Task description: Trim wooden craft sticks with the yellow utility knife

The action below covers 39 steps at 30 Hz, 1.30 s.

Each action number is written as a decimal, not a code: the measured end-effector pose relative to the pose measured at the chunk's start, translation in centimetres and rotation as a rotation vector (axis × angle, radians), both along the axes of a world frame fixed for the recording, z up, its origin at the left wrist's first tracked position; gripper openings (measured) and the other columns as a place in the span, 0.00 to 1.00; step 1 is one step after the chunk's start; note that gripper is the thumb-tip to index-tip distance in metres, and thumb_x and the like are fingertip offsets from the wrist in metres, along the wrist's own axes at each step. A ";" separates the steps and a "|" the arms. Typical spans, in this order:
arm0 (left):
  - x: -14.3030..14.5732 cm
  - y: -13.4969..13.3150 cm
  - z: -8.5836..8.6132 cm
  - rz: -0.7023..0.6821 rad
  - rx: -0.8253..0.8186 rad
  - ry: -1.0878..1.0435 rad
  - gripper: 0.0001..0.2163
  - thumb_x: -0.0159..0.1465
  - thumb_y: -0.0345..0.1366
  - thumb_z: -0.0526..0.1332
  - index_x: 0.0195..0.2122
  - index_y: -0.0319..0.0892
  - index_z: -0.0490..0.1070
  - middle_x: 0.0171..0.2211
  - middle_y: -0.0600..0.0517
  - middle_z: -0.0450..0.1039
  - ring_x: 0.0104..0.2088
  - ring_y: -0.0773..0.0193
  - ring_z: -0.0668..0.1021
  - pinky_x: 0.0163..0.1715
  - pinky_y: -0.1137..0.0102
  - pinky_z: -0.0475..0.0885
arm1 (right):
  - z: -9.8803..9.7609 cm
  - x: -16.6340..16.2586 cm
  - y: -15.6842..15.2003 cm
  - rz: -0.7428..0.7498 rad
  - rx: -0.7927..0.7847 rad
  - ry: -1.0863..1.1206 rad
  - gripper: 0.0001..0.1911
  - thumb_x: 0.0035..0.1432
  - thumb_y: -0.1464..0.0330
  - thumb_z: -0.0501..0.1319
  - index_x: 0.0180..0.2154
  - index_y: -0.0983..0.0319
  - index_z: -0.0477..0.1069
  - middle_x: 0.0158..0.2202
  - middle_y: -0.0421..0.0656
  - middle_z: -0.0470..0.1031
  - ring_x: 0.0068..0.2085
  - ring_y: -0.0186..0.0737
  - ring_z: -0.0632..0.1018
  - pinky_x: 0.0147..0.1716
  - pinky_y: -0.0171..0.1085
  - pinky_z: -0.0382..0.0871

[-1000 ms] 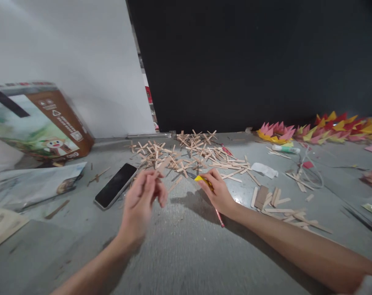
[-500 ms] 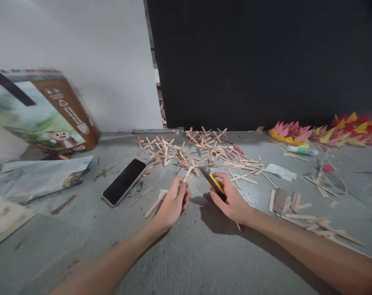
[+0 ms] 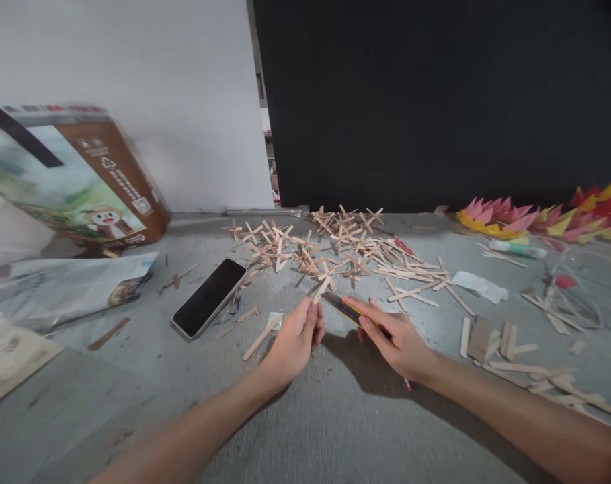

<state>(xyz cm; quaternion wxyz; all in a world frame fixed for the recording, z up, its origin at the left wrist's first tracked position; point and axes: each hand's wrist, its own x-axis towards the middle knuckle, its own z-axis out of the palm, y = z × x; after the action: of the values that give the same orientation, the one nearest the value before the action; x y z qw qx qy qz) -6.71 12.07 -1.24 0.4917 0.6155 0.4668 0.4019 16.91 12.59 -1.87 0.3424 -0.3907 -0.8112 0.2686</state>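
Wooden stick (image 3: 321, 290) points toward one o'clock, pinched in the left hand (image 3: 296, 336); just beside it at four o'clock, the right hand (image 3: 400, 341) grips a black-and-yellow cutter (image 3: 344, 308). Crossed sticks (image 3: 279, 250) lie beyond, around twelve o'clock.

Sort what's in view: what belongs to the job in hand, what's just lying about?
Likely in the job:
wooden stick, in the left hand
black-and-yellow cutter, in the right hand
piled crossed sticks

Apparently lying about:
phone
printed bag
pointed paper decorations
white scrap
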 end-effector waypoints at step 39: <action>-0.3 -0.1 -1.8 0.040 0.174 0.456 0.07 0.74 0.35 0.47 0.38 0.45 0.60 0.25 0.55 0.65 0.23 0.65 0.67 0.26 0.70 0.58 | 8.0 -2.0 -2.5 -0.108 -0.464 -0.110 0.27 0.72 0.64 0.51 0.69 0.57 0.68 0.22 0.33 0.55 0.17 0.29 0.54 0.18 0.31 0.63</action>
<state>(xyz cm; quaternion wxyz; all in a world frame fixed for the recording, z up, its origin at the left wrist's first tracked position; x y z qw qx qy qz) -6.97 11.97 -3.00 0.3109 0.7208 0.5415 0.3010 14.94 10.08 6.10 0.2127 -0.5155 -0.7233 0.4073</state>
